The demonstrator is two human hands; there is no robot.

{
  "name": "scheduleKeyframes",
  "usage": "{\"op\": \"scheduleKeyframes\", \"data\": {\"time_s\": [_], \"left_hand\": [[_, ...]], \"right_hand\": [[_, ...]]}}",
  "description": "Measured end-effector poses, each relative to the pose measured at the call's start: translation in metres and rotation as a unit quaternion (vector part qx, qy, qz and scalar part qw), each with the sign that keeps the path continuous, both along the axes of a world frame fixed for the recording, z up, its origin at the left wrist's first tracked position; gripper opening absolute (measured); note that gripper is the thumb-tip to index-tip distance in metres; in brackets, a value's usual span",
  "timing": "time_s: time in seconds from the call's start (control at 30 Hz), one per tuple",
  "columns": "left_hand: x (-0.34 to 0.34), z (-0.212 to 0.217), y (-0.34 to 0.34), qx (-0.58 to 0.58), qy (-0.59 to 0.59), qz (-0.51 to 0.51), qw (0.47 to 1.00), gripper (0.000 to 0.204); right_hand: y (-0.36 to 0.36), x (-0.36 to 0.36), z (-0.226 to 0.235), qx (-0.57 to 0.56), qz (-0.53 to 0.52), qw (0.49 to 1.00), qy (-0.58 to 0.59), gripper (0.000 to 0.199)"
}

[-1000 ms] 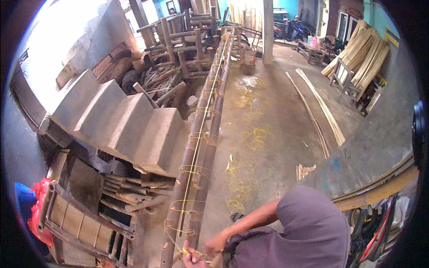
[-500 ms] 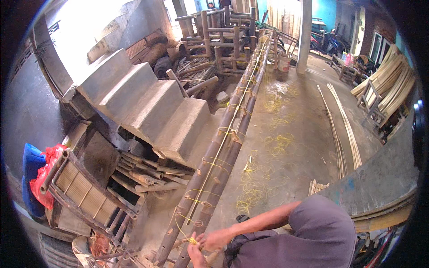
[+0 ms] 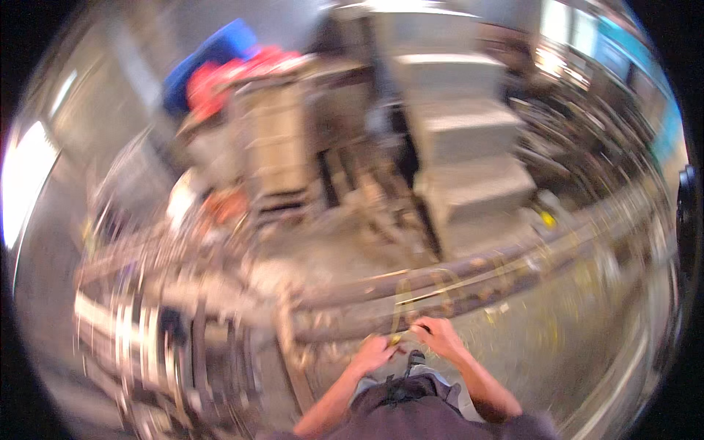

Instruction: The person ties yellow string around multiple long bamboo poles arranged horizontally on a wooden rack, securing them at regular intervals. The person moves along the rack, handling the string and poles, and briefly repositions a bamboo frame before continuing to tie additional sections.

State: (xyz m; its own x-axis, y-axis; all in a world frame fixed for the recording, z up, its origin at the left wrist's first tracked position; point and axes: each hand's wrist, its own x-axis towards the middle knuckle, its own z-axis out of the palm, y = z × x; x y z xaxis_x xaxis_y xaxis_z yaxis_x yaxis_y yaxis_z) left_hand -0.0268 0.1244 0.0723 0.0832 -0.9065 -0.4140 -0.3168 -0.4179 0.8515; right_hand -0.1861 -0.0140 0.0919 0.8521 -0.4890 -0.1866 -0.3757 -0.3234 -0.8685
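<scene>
Low at centre, a person's left hand (image 3: 372, 353) pinches yellow cord (image 3: 395, 339), seemingly to steady it; the right hand (image 3: 438, 336) curls alongside, its hold too blurred to tell. Beyond lie bamboo poles (image 3: 352, 291), then, upper centre, concrete steps (image 3: 469, 139).

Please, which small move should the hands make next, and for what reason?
Probably the left hand should draw the cord gently toward the body, to take up any slack. The cord appears to run from the poles to that hand, and the right hand is close beside, well placed to help. Blur hides how tight the cord is.
</scene>
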Motion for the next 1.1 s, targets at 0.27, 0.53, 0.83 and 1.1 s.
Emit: {"op": "scheduleKeyframes", "data": {"time_s": [0.27,0.53,0.83,1.1], "left_hand": [[-0.017,-0.006,-0.002,-0.027,0.197,-0.028,0.98,0.045],[-0.042,-0.014,-0.007,-0.123,0.323,0.071,0.936,0.037],[-0.038,-0.03,-0.015,-0.114,0.316,0.142,0.931,0.029],[-0.061,-0.047,-0.016,-0.119,0.417,0.167,0.885,0.028]], "right_hand": [[0.004,-0.024,-0.013,0.06,-0.023,0.997,0.052,0.016],[-0.02,-0.018,-0.016,0.049,-0.019,0.998,0.034,0.012],[-0.013,-0.017,-0.016,-0.02,0.004,0.998,0.058,0.011],[0.013,-0.034,-0.045,0.135,-0.018,0.99,-0.023,0.017]]}}
